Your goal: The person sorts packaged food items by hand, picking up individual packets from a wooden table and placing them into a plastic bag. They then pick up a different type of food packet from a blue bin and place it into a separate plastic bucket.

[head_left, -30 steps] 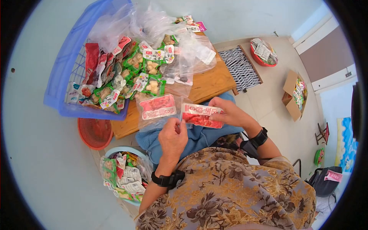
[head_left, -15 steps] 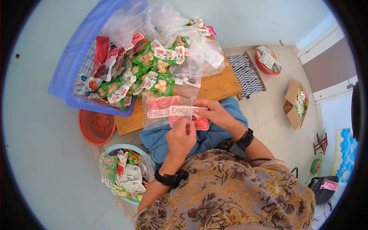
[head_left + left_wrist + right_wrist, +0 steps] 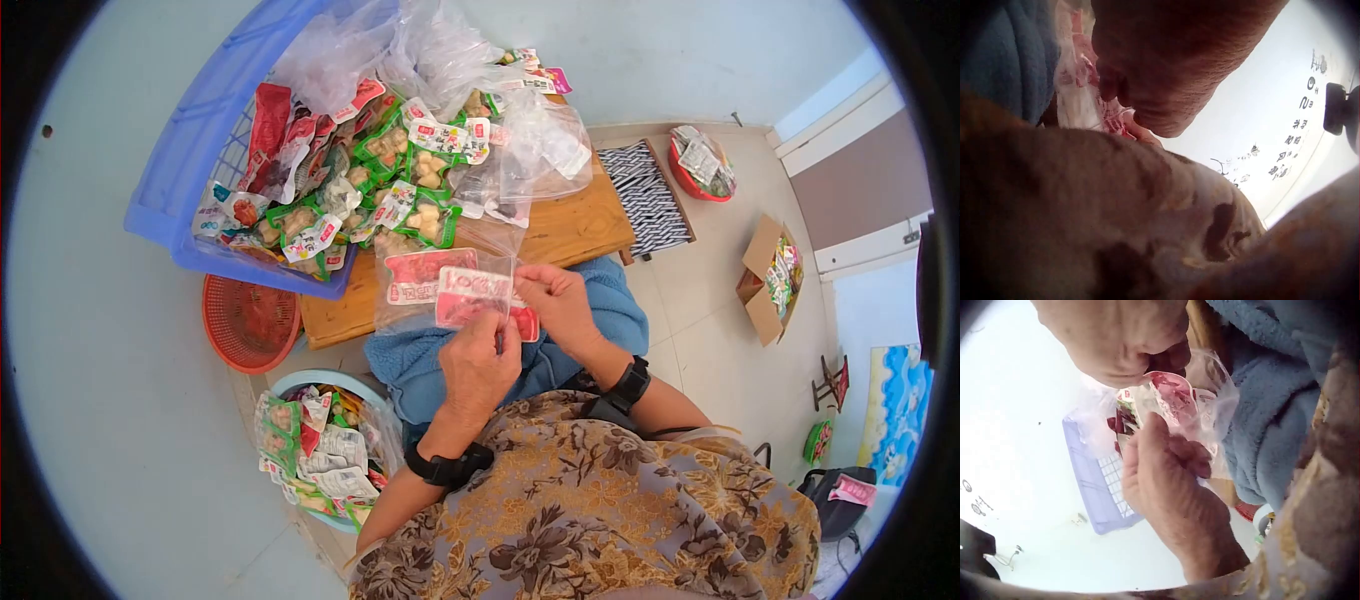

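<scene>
A clear plastic bag (image 3: 400, 318) lies over the table's front edge, with one red-and-white food packet (image 3: 425, 272) flat inside it. A second red-and-white packet (image 3: 470, 297) overlaps the first; its left part looks pale through the film, while bright red shows at its right end. My left hand (image 3: 480, 365) pinches the bag's near edge between thumb and fingers. At the second packet's right end, my right hand (image 3: 560, 308) pinches with thumb and forefinger. The right wrist view shows the packet (image 3: 1174, 400) between the two hands, its edge right at the right hand's fingertips.
A blue crate (image 3: 160, 215) heaped with several snack packets stands on the wooden table (image 3: 580, 215), with loose plastic bags (image 3: 545, 135) beside them. Below are a red basket (image 3: 245, 340) and a light-blue basin (image 3: 290, 385) of packets. A blue cloth (image 3: 610, 300) covers the lap.
The second packet has moved left from beside the bag to overlap the first packet, its left part now behind the film. My right hand has moved left with it; the left hand still pinches the bag.
</scene>
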The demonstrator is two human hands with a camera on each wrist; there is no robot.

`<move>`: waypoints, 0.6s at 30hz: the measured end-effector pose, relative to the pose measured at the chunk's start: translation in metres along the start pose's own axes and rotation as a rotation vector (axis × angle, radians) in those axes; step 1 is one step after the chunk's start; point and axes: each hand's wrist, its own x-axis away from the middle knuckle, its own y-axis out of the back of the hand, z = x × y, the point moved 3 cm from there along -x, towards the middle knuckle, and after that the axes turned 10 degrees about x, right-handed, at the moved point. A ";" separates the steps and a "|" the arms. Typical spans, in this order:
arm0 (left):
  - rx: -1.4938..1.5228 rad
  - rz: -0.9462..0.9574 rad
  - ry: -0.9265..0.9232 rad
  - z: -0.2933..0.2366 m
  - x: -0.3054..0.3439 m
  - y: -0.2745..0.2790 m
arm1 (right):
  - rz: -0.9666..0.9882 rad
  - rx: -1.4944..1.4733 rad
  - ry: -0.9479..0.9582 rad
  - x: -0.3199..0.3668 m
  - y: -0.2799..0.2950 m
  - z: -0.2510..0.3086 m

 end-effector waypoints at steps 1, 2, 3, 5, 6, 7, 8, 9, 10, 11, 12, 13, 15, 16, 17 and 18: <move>0.003 0.002 -0.033 0.000 0.000 -0.001 | 0.017 0.135 0.043 0.000 -0.006 0.001; 0.007 0.004 -0.066 -0.001 0.000 -0.001 | 0.082 0.062 -0.033 0.001 -0.012 0.000; 0.006 0.006 -0.066 0.000 0.000 -0.001 | 0.082 0.060 -0.033 0.000 -0.016 0.004; 0.044 0.061 -0.013 0.002 0.001 -0.002 | 0.280 -0.131 -0.158 -0.003 -0.027 0.006; 0.043 0.063 -0.014 0.002 0.002 -0.002 | 0.279 -0.133 -0.157 -0.006 -0.029 0.005; 0.065 0.050 -0.007 0.003 0.002 -0.002 | 0.336 -0.163 -0.149 -0.008 -0.032 0.002; 0.088 0.037 0.001 0.004 0.003 -0.002 | 0.394 -0.193 -0.142 -0.009 -0.035 0.001; 0.087 0.037 0.001 0.003 0.003 -0.001 | 0.394 -0.194 -0.141 -0.010 -0.035 0.002; 0.111 0.037 0.019 0.002 0.002 0.000 | 0.447 -0.228 -0.126 -0.010 -0.037 0.004; 0.136 0.038 0.038 0.001 0.002 0.001 | 0.501 -0.262 -0.111 -0.010 -0.039 0.005; 0.135 0.037 0.040 0.002 0.003 0.000 | 0.502 -0.262 -0.112 -0.011 -0.039 0.004; 0.148 0.053 0.042 0.004 0.004 -0.001 | 0.535 -0.202 -0.084 -0.012 -0.039 0.003; 0.162 0.068 0.043 0.005 0.004 -0.002 | 0.568 -0.141 -0.055 -0.017 -0.039 -0.008; 0.168 0.069 0.040 0.004 0.003 -0.002 | 0.555 -0.117 -0.043 -0.021 -0.039 -0.018; 0.174 0.071 0.036 0.004 0.002 -0.002 | 0.543 -0.093 -0.032 -0.024 -0.037 -0.027; 0.175 0.072 0.035 0.003 0.002 -0.002 | 0.541 -0.094 -0.032 -0.024 -0.039 -0.026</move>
